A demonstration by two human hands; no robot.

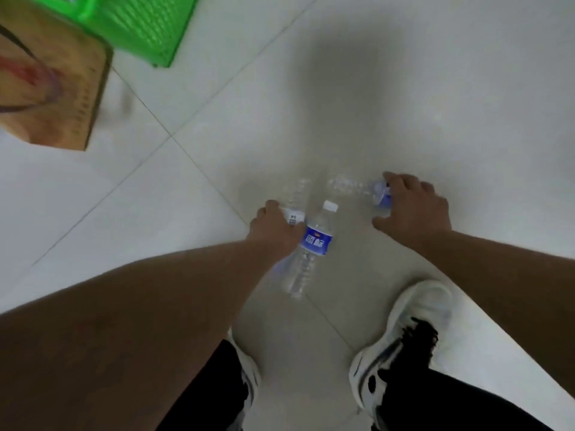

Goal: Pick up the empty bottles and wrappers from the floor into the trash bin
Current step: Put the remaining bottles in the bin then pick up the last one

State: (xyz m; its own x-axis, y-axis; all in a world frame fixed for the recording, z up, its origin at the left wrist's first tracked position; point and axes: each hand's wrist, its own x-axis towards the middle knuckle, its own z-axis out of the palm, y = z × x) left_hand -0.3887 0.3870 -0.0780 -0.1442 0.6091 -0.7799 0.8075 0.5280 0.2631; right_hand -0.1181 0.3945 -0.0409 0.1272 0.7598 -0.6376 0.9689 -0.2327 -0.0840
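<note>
Three clear ribbed plastic bottles at mid-frame on glossy pale floor tiles (174,231): a white-capped bottle with a blue label (312,248) just below centre; a second clear bottle with a white label (295,200) just left of it; a crumpled clear bottle with a blue label (357,188) to the right. Left hand (275,227) curled around the white-labelled bottle. Right hand (410,205) closed over the crumpled bottle's labelled end. Green plastic mesh basket (146,26) upper left, contents unseen, beside a brown cardboard box (53,88).
</note>
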